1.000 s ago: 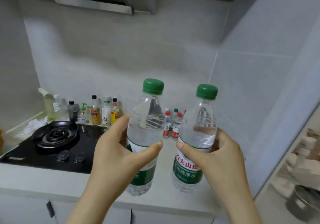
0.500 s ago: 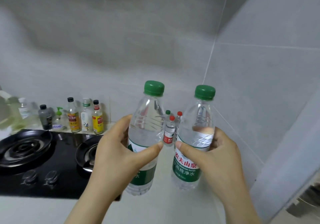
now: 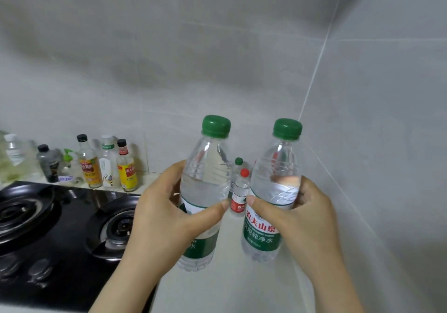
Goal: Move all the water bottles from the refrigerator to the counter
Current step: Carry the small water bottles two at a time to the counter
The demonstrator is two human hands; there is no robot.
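Note:
My left hand (image 3: 164,218) grips a clear water bottle (image 3: 205,182) with a green cap and green label, upright above the pale counter (image 3: 225,286). A second green-capped water bottle (image 3: 273,191) is held upright in my right hand (image 3: 304,218), beside the first. Both hang just over the counter, right of the stove. Between and behind them, small water bottles stand on the counter by the back wall: one with a red cap (image 3: 239,194), another with a green cap (image 3: 238,165). More behind are partly hidden.
A black gas stove (image 3: 55,230) with two burners and knobs fills the left. Several sauce and oil bottles (image 3: 106,162) line the back wall behind it. Grey tiled walls meet in a corner at the right, close to the right bottle.
The view has moved closer and rightward toward the counter corner; the range hood and the room at right have left the frame. Both hands keep the same hold on their bottles.

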